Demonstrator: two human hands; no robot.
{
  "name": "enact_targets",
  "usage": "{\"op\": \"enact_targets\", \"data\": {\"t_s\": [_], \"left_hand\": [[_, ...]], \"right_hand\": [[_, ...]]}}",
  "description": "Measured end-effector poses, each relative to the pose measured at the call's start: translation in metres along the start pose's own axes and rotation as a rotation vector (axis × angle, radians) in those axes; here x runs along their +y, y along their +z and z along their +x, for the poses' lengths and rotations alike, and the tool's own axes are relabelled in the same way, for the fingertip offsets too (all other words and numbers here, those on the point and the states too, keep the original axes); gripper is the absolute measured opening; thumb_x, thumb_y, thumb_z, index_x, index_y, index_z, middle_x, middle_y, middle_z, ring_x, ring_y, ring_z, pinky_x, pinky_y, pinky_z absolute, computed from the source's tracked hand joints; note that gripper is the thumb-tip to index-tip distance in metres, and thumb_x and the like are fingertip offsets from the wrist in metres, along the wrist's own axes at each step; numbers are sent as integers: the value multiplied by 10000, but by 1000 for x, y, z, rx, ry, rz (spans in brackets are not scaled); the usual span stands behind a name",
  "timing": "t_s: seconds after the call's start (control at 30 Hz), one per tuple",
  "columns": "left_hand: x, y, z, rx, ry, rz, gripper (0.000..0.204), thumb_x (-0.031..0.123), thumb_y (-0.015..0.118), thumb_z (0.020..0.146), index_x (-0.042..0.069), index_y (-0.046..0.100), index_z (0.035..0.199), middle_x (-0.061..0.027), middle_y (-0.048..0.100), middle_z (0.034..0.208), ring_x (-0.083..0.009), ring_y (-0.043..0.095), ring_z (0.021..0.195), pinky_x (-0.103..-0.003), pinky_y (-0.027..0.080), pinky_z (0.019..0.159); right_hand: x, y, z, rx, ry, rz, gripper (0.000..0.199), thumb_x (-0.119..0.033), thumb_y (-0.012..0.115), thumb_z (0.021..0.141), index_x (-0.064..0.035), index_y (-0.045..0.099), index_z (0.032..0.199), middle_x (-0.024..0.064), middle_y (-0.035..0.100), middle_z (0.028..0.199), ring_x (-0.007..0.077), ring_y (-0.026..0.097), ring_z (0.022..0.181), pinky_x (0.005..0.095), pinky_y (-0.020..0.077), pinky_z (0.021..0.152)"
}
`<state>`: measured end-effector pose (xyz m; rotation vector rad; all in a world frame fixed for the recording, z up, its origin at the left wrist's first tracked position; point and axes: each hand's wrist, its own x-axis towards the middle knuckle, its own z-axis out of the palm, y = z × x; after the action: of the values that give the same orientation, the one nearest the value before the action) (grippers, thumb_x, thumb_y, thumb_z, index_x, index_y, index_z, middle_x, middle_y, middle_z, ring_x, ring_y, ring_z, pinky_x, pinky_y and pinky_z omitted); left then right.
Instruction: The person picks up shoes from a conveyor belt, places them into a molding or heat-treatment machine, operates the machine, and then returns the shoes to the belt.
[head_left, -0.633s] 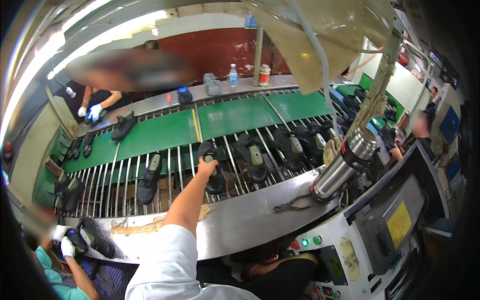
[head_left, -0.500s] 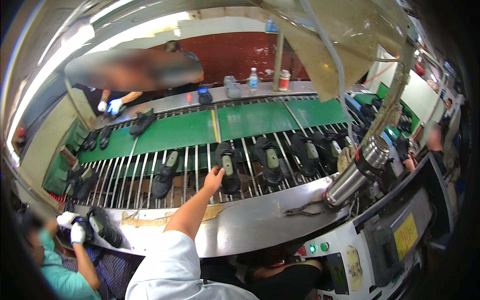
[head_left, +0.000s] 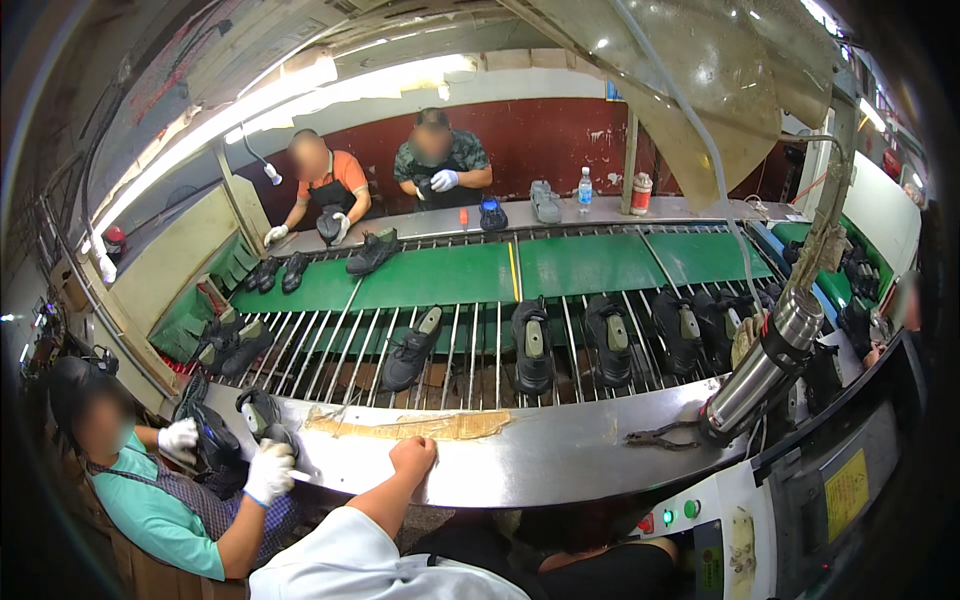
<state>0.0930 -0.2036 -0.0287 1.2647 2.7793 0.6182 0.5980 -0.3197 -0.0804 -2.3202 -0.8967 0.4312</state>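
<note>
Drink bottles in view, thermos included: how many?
3: clear bottle and red-and-white bottle on the far ledge; steel thermos at the right end of the near ledge. Others may be hidden.

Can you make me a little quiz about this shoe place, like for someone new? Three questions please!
1. Which is nearest the camera wearer's left hand?
(a) the steel thermos
(b) the brown strip on the metal ledge
(c) the electric plug

2. True or false: in the picture, the clear water bottle stands to the left of the red-and-white bottle.

3. Fill in: black shoes lie on a row of metal ____.

Key: 1. b; 2. true; 3. rods.
</note>
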Motion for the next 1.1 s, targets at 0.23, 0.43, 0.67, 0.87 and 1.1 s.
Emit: {"op": "enact_targets", "data": {"t_s": [0.23, 0.43, 0.67, 0.87, 1.1], "left_hand": [[-4, -2, 3, -29, -2, 36, 372, 380, 501, 816, 95, 718, 719, -133, 670, 710, -322, 650, 722, -425, 500, 686], [-10, -1, 3, -25, 2, 53, 369, 384, 507, 814, 98, 718, 717, -135, 670, 713, -321, 649, 720, -428, 500, 684], [-6, -9, 2, -22, 3, 44, 360, 383, 508, 815, 104, 723, 743, -131, 677, 728, -318, 653, 736, -430, 498, 701], [-3, -13, 0, -34, -26, 82, 356, 378, 510, 814, 104, 731, 766, -132, 681, 736, -314, 656, 745, -424, 502, 709], [-10, -11, 1, -7, -19, 71, 357, 377, 516, 812, 95, 724, 744, -139, 678, 733, -318, 656, 736, -426, 505, 699]], "right_hand": [[2, 6, -5, -6, 2, -3, 141, -65, 610, 822, 0, 628, 946, 125, 636, 889, 240, 606, 825, 344, 482, 772], [5, 6, -9, -1, 3, -5, 143, -71, 610, 823, -1, 632, 946, 128, 639, 890, 244, 607, 827, 346, 482, 772], [8, 7, -12, 2, 6, -4, 144, -78, 609, 826, -2, 637, 945, 132, 643, 891, 249, 609, 829, 349, 482, 773], [10, 7, -16, -5, 14, -4, 146, -84, 608, 828, -3, 641, 945, 135, 646, 893, 253, 610, 830, 352, 482, 774], [10, 8, -19, -11, 15, -2, 149, -91, 607, 830, -5, 645, 945, 139, 650, 894, 259, 612, 832, 355, 482, 775]]}}
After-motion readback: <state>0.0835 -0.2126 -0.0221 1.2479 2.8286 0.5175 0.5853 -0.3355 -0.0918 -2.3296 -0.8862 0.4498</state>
